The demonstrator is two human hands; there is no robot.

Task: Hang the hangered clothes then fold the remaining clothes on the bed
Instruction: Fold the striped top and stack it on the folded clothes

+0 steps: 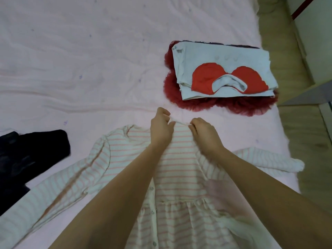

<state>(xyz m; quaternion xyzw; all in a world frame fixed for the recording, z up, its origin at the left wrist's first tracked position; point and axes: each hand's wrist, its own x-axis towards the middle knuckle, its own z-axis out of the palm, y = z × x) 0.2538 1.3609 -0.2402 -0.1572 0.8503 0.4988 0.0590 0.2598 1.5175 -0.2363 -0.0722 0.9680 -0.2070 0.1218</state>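
Observation:
A white dress with thin pink stripes [176, 169] lies spread on the pink bed sheet [89, 60], its sleeves out to both sides and a row of buttons down the front. My left hand [160, 128] pinches the neckline at its left. My right hand [204, 133] pinches the same neckline edge at its right. A dark garment [27, 155] lies crumpled at the left edge of the bed.
A folded pale blue top with a red collar [224, 71] sits on a dark red ruffled garment [239, 106] at the right of the bed. Beyond the bed's right edge runs an olive floor [305, 141] with pale furniture [316, 42].

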